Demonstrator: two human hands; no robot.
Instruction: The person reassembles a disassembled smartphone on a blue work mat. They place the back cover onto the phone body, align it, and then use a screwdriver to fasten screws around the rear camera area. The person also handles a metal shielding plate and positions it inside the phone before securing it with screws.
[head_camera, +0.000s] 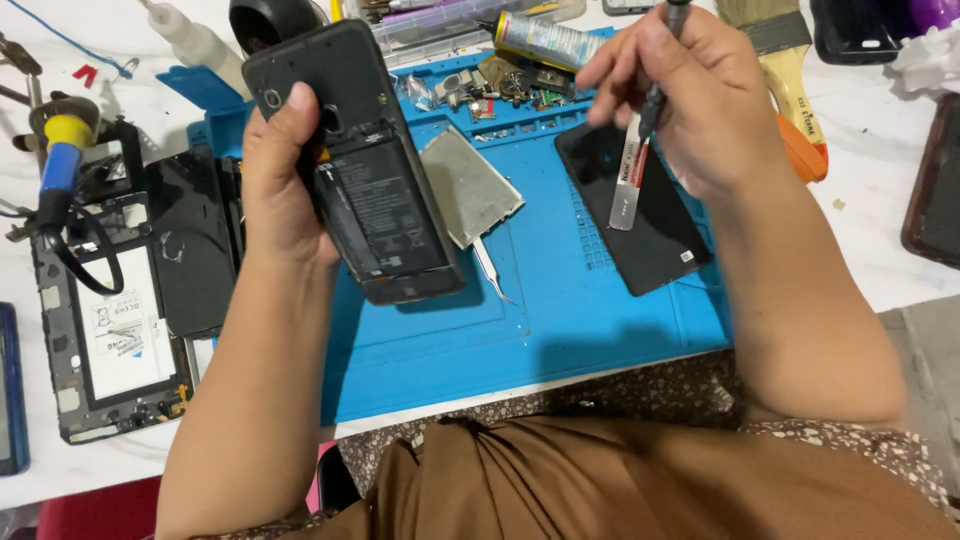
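Note:
My left hand (280, 175) grips an opened black phone (365, 180) with its back off, the battery and inner parts facing me, held tilted above the blue work mat (560, 310). My right hand (670, 95) is raised to the right of it and holds a thin dark tool (665, 55) together with a flat metal pry blade (628, 185) that hangs down. Below the right hand a black phone panel (640, 215) lies on the mat. A grey metal plate (468, 185) and tweezers (492, 268) rest beside the held phone.
A dismantled tablet (110, 330) with a soldering iron (60, 160) on it lies at the left. Small screws and parts (495, 85), a glue tube (545, 40) and a tool case sit at the mat's far edge. A paintbrush (790, 65) lies at the right.

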